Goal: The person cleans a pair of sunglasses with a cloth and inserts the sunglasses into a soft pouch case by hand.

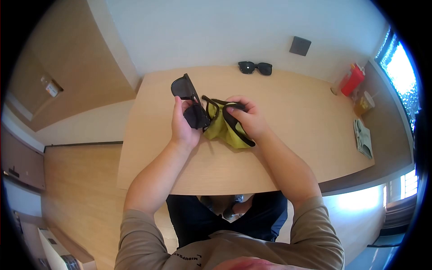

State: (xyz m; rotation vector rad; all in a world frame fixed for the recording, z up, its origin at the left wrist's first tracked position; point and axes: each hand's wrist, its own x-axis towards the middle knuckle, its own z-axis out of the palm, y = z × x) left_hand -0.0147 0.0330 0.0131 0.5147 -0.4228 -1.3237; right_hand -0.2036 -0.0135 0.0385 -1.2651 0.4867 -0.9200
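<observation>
Dark sunglasses (195, 116) are gripped by my left hand (183, 128), thumb on one lens, with the frame standing tilted above the desk. Beside them, my right hand (249, 118) pinches a yellow-green cloth (221, 129) with dark edging, its thumb on top. The cloth lies against the right side of the sunglasses, and one temple arm reaches over it. The fingers of both hands are partly hidden behind what they hold.
A second pair of sunglasses (255, 68) lies at the back of the desk (157, 148). Along the right side are a red container (352, 80), a drink cup (364, 104) and a folded grey-green cloth (362, 138). A dark square plate (300, 46) is on the wall.
</observation>
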